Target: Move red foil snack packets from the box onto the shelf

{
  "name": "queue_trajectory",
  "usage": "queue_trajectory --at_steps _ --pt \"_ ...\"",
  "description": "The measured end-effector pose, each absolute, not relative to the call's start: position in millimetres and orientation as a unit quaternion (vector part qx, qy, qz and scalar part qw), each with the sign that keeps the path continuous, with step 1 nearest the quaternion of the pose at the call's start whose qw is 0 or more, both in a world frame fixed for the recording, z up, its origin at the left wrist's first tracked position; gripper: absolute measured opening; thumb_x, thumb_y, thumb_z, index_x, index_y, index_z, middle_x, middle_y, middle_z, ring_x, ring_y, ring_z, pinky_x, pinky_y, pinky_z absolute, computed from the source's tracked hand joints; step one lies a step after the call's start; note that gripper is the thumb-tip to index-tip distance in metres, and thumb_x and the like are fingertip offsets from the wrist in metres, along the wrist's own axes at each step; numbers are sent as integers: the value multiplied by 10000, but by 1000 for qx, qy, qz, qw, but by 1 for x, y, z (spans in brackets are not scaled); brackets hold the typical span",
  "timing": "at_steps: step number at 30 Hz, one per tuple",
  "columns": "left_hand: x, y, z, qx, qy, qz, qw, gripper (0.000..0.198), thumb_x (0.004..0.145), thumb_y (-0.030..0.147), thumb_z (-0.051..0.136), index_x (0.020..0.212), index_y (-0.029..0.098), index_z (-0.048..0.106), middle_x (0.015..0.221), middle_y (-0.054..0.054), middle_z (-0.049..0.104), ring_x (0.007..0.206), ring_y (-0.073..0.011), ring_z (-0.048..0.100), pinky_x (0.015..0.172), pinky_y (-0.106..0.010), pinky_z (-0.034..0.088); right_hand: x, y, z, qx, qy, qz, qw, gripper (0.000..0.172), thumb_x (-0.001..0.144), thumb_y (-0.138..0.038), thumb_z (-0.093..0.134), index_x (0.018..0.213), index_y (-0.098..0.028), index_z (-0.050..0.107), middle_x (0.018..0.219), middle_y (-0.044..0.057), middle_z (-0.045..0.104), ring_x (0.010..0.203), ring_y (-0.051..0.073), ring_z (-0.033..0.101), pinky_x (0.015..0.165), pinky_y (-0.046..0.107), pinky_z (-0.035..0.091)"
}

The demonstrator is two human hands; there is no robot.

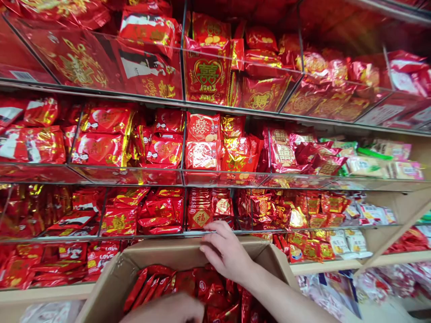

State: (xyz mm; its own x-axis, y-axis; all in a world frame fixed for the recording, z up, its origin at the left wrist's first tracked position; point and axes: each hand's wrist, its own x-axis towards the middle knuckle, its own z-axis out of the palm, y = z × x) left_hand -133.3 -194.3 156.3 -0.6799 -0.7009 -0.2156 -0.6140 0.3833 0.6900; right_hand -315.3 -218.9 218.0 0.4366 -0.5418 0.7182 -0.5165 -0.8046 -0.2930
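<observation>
An open cardboard box [111, 282] sits low in the middle of the view, filled with red foil packets [208, 287] standing on edge. My right hand [225, 251] reaches over the box's far rim, fingers curled down on the rim and the tops of the packets near the shelf edge. My left hand [168, 309] shows only as knuckles at the bottom edge, over the packets inside the box; its fingers are hidden.
Tiered shelves with clear acrylic dividers [183, 134] hold many red and gold snack packets. Green, pink and white packets [367, 161] fill the right-hand bins. A wooden shelf edge [370, 262] runs behind the box.
</observation>
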Motion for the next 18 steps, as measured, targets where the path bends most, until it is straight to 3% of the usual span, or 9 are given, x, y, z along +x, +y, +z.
queue_trajectory --at_steps 2,4,8,13,18 --pt "-134 -194 195 402 -793 -420 183 63 631 178 547 657 216 504 667 63 528 627 -121 449 579 -217 347 -312 -218 217 -828 306 -460 94 169 777 -252 478 921 -185 537 921 69 544 858 159 498 754 317 433" --pt "-138 -196 219 411 -720 -455 323 144 707 228 497 607 205 396 572 84 410 561 -93 380 539 -189 323 -311 -217 217 -793 318 -482 192 221 788 -273 469 991 -191 499 891 55 559 804 141 526 719 288 446" --pt "-141 -205 223 386 -548 -532 517 208 737 284 512 637 214 344 556 100 393 510 -69 378 512 -171 339 -313 -217 218 -739 311 -492 339 416 758 -318 519 1131 -217 365 953 49 553 847 146 540 730 283 452" --pt "-140 -207 215 363 -481 -570 559 185 709 272 575 749 225 401 629 76 549 509 -73 498 492 -180 406 -315 -220 215 -737 355 -467 337 470 704 -319 584 1116 -218 381 914 42 568 853 160 540 790 335 428" --pt "-146 -203 228 328 -505 -618 505 423 705 198 596 1051 243 355 847 1 651 726 -147 612 702 -314 481 -314 -222 213 -689 355 -507 376 395 679 -294 611 1029 -204 452 944 43 572 882 159 539 796 321 432"
